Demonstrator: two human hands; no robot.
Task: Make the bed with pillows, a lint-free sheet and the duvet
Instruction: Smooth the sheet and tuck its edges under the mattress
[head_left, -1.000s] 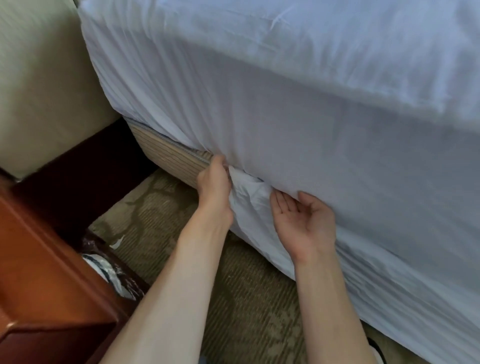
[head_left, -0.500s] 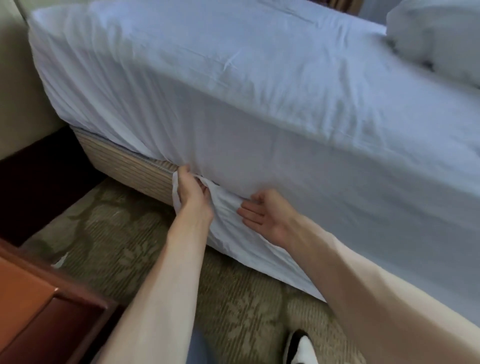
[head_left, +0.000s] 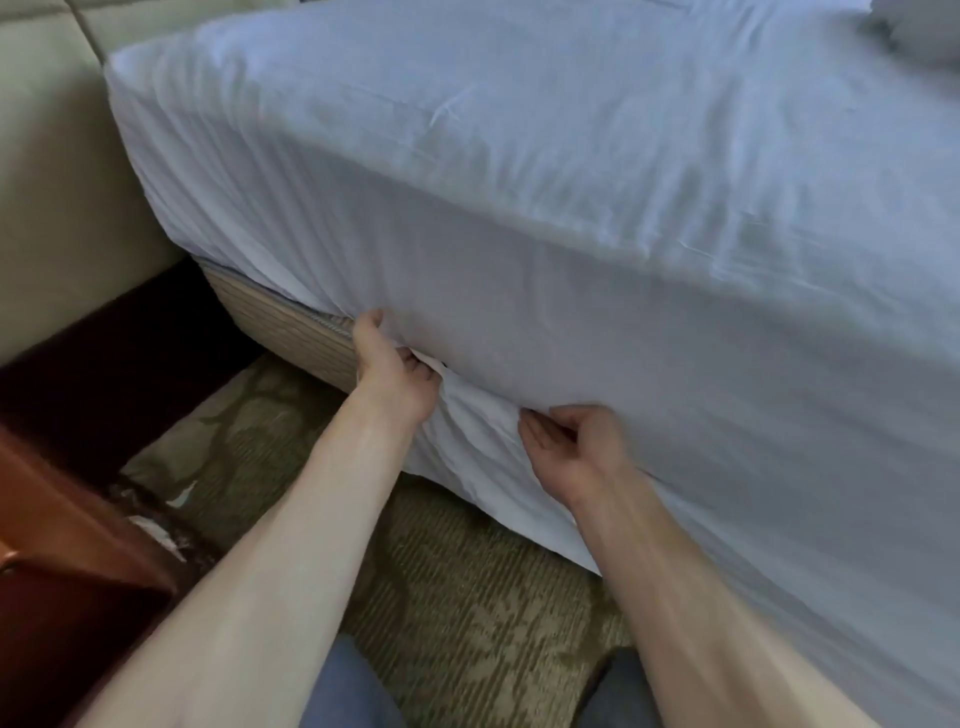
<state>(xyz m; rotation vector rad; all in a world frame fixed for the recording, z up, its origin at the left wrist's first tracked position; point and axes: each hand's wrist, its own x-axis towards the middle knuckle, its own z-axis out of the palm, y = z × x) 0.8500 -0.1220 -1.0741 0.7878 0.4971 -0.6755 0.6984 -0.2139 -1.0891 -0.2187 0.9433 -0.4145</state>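
While the left grip (head_left: 397, 371) clutches a sheet (head_left: 571, 208) fold beside the bed base (head_left: 291, 332), the right grip (head_left: 569, 449) touches the sheet, fingers (head_left: 540, 431) half-curled; its hold I cannot tell.

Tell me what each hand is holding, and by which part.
The left hand grips the sheet by its loose lower edge, bunched in curled fingers. The right hand touches that edge; a grip cannot be told.

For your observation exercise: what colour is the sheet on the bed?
The sheet is white, faintly bluish in this light; the head view shows it.
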